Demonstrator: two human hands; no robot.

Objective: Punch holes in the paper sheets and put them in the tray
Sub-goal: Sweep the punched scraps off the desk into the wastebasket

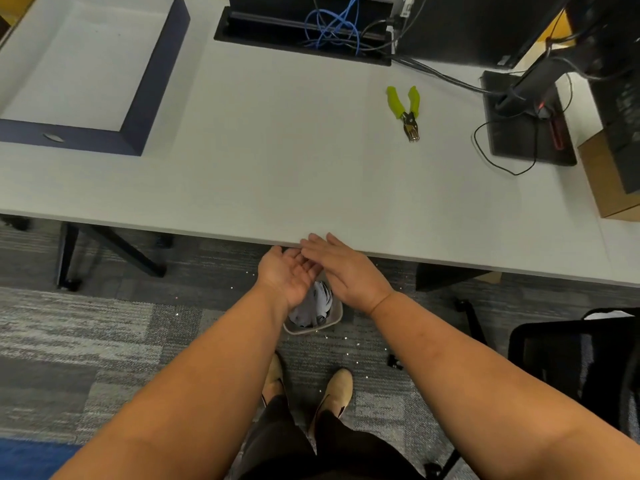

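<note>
Fingers of the right hand (346, 271) lie flat and close together, palm down, with their tips on the front edge of the table (277, 168). They pinch nothing. Fingers of the left hand (289, 273) are loosely spread and a little curled, palm up like a cup, just under that edge. The right fingertips lie across the left fingers and touch them. I cannot tell if anything small sits in the cupped palm.

Right under both hands, on the floor, stands a small bin (313, 315) with crumpled paper in it. Little white dots (349, 341) are scattered on the carpet around it.

The hole punch (406, 111) lies on the table far past the fingertips and off to the right, well apart from both hands. It lies flat. Its long side runs away from the fingers, a bit tilted. Its metal nose points back toward the table's front edge, and its two green handles point away and stand open in a V.

The tray (152, 84), with a dark blue rim, sits far past the fingertips on the left side. A white sheet (69, 64) covers its bottom.
</note>
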